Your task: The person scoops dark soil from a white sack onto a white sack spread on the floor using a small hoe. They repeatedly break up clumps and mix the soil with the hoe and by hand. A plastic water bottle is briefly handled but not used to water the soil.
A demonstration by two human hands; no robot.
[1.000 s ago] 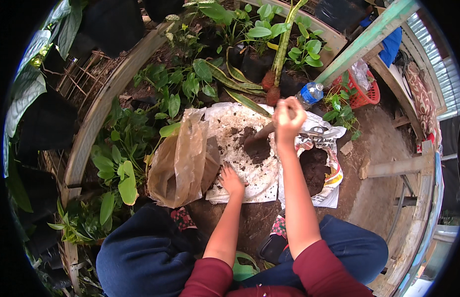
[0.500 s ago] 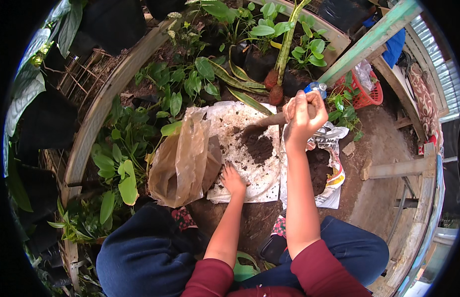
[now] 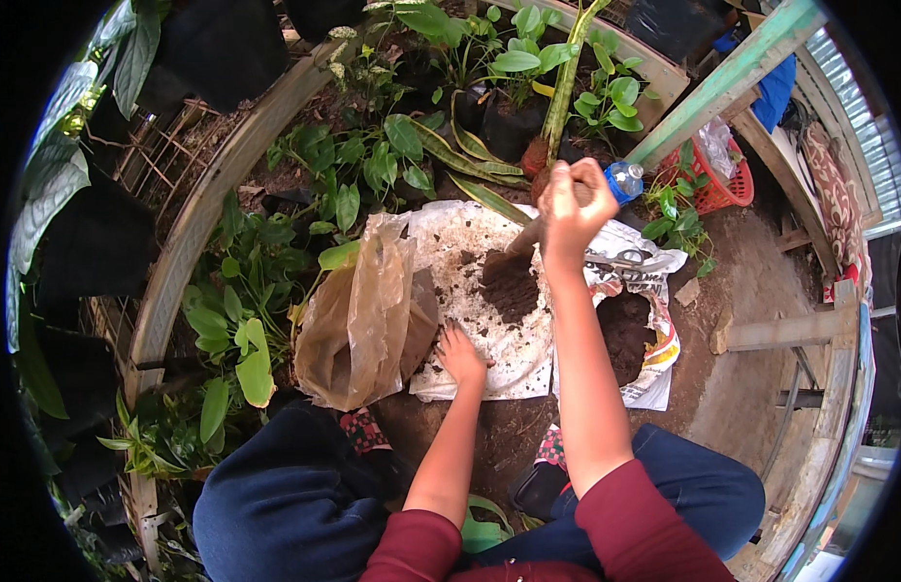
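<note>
My right hand [image 3: 575,215] is closed round the wooden handle of what looks like a hand trowel [image 3: 528,236]. Its dark, soil-covered end reaches the heap of dark soil [image 3: 509,294] on a flat white sack [image 3: 441,228]. My left hand [image 3: 462,357] lies with fingers spread on the near part of that sack, pressing it down. Just left of it stands a crumpled, open brownish plastic bag [image 3: 358,320]. Right of my right forearm, an opened white bag [image 3: 654,388] holds more dark soil [image 3: 625,335]; the forearm hides part of it.
Leafy plants [image 3: 247,320] crowd the left and far side, with long striped leaves [image 3: 470,160] behind the sack. A clear bottle with blue [image 3: 623,181] and a red basket [image 3: 722,184] stand at the far right. A green post [image 3: 727,82] slants there; wooden framing [image 3: 218,184] curves along the left.
My right hand has moved slightly left and nearer, tilting the trowel more steeply, its end now at the soil heap. My left hand stays flat on the sack.
</note>
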